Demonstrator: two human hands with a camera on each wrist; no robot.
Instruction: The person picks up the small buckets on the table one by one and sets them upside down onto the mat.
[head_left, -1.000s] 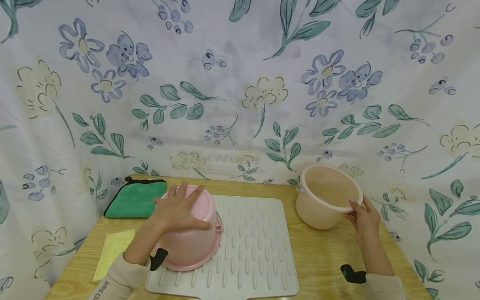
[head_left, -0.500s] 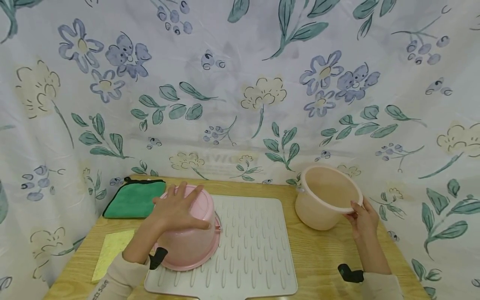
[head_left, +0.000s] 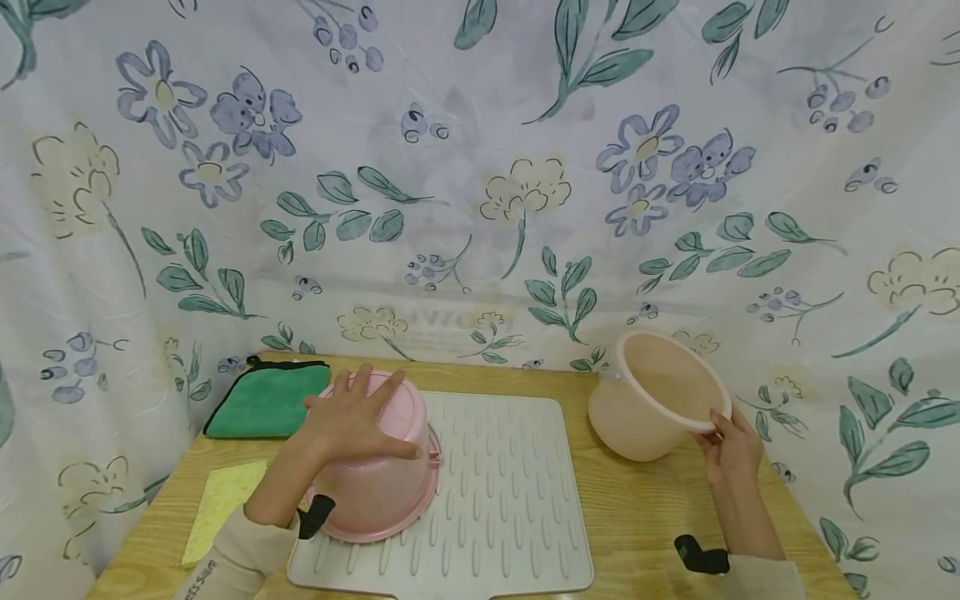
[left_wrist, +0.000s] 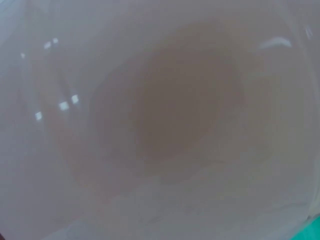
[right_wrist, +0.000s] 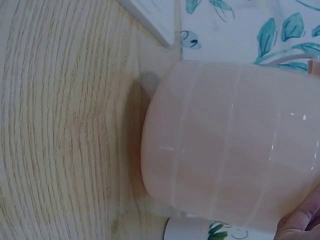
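A pink bucket stands upside down on the left part of a pale ribbed mat. My left hand rests on its upturned base with the fingers spread. At the right, a peach-coloured bucket leans on the wooden table, its mouth tipped toward my right hand. That right hand pinches the near right part of the rim between thumb and fingers. In the right wrist view the peach bucket's side fills the middle. Blurred, translucent plastic takes up nearly all of the left wrist view.
A green zip pouch lies at the back left, behind a yellow cloth. The wooden table ends at a flowered curtain behind and on both sides. A white rounded object shows at the bottom of the right wrist view.
The peach bucket has tilted further, its mouth turning right toward my right hand, which keeps hold of the rim. My left hand and the pink bucket stay where they were.
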